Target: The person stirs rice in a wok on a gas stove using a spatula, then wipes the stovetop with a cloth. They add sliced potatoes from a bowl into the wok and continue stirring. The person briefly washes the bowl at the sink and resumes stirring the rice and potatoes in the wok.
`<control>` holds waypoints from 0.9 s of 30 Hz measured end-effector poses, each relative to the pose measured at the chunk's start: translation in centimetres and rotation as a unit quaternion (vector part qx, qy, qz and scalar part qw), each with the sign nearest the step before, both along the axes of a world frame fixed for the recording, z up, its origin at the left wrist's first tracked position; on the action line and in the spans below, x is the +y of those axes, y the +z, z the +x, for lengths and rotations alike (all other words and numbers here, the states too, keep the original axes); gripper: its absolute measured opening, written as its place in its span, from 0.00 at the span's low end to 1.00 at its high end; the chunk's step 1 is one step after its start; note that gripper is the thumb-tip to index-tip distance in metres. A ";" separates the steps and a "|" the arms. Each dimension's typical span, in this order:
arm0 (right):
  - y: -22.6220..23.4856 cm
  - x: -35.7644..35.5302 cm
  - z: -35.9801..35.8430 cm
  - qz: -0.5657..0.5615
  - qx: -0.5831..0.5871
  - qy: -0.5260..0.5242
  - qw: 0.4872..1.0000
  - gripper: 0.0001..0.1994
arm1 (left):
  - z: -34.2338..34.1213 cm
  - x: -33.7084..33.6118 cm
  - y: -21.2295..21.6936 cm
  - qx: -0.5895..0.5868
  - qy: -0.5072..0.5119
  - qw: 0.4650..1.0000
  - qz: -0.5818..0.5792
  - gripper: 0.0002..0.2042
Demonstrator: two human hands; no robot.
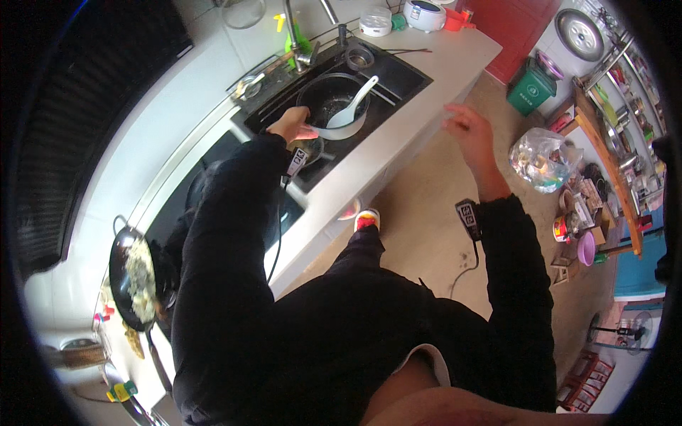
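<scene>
Count runs two bare hands [290, 124] [469, 135], one white ladle [344, 117], one long-handled wok [121, 280], one spray bottle [301, 40] at back edge of counter [462, 57].

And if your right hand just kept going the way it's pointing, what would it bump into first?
Probably the pale countertop, which lies ahead of the right hand; depth is unclear here, so it might pass above it.

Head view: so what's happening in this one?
Someone is at a kitchen sink. Their left hand grips the edge of a round vessel there, with a white spoon resting in it. Their right hand is out over the floor, apparently holding nothing. A wok with food in it is off to the left.
</scene>
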State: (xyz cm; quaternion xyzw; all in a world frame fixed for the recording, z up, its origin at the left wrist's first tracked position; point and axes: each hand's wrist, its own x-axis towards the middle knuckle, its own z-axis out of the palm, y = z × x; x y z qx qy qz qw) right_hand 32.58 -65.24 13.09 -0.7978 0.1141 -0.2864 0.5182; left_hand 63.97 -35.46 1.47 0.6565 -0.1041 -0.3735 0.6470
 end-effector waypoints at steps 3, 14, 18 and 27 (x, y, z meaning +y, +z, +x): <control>-3.2 -4.6 5.6 0.029 0.063 0.020 0.997 0.08 | 7.1 -5.7 -7.1 -0.276 -0.148 0.942 0.116 0.14; -12.6 -10.4 31.4 -0.108 0.237 0.272 0.926 0.06 | 9.1 -16.5 -24.3 0.172 0.130 0.957 0.192 0.18; -12.9 -8.8 43.5 -0.143 0.081 0.383 0.909 0.10 | 8.6 -15.6 -27.5 0.063 0.076 0.968 0.231 0.24; -12.5 -9.1 57.1 -0.303 -0.029 0.485 0.820 0.14 | 4.7 -10.5 -18.9 0.233 0.343 0.909 0.041 0.24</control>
